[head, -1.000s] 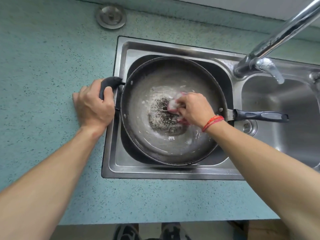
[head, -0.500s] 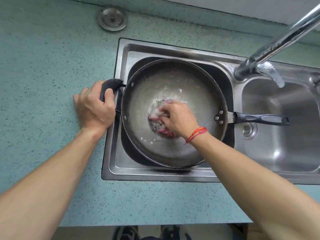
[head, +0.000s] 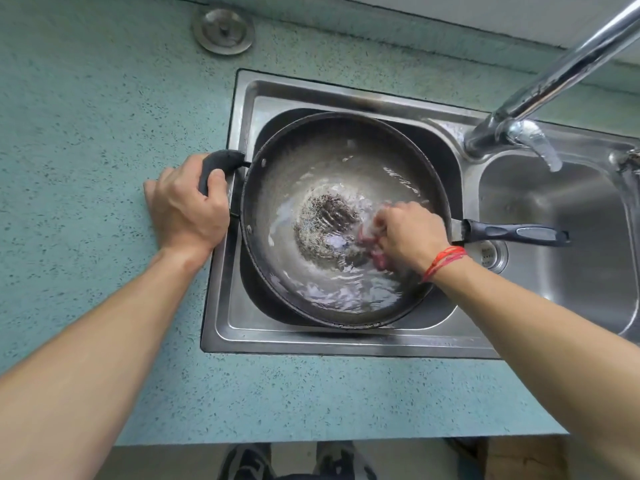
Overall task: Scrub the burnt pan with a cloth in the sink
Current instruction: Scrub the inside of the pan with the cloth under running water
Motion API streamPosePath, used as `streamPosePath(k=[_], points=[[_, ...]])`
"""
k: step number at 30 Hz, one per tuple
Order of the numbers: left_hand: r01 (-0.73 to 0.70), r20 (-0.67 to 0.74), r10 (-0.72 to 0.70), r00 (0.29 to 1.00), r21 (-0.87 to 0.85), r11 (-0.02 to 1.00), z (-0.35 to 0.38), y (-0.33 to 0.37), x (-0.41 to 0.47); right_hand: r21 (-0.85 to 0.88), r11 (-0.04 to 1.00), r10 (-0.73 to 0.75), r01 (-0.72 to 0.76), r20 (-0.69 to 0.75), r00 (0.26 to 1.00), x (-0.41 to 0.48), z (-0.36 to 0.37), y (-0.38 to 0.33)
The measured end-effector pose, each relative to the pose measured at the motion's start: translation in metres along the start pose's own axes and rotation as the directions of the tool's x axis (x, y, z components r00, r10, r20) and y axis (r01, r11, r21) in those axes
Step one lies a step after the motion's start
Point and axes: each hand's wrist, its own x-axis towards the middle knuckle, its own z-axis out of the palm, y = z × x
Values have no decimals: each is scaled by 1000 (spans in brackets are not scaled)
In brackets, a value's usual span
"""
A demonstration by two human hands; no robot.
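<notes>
At the left of the frame the left hand point(head: 188, 206) lies over the edge where the counter point(head: 86, 116) meets the sink point(head: 311, 344). Its fingers and thumb wrap the short handle point(head: 218, 164). This grip looks meant to brace the pan point(head: 311, 143) so that it does not turn or slide under the scrubbing.

The pan sits in the left basin at mid-frame and nearly fills it. It holds shallow, rippled, soapy water, which should help loosen the residue. A dark burnt patch point(head: 325, 220) shows at the centre of the pan floor, so the job seems partly done at best.

Just right of that patch the right hand point(head: 408, 233) is closed knuckles-up on a pinkish cloth point(head: 365, 237). It presses the bunched cloth against the pan floor at the patch's edge. The cloth is blurred, so its fold cannot be told. A red cord point(head: 445, 263) circles that wrist.

Further right, the long handle point(head: 512, 233) juts out over the right basin point(head: 571, 306), unheld. In the upper right, the tap point(head: 540, 88) hangs above the divider between the basins. No stream can be made out.
</notes>
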Motion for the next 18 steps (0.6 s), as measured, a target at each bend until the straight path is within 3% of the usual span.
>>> streamPosePath(k=[5, 10, 12, 15, 18], points=[[11, 8, -11, 1000, -3, 1000, -1, 0, 0, -155, 979, -109, 131, 139, 984, -25, -4, -8], [8, 5, -8, 1000, 4, 1000, -2, 1, 0, 20, 973, -213, 232, 473, 855, -37, -15, -24], [9, 4, -9, 1000, 5, 1000, -2, 1, 0, 85, 963, -261, 257, 541, 799, -40, -19, -34], [9, 8, -9, 1000, 4, 1000, -2, 1, 0, 281, 923, -379, 262, 554, 741, -39, -23, -49], [11, 7, -11, 1000, 4, 1000, -1, 0, 0, 421, 862, -461, 281, 423, 780, -33, -15, -67]])
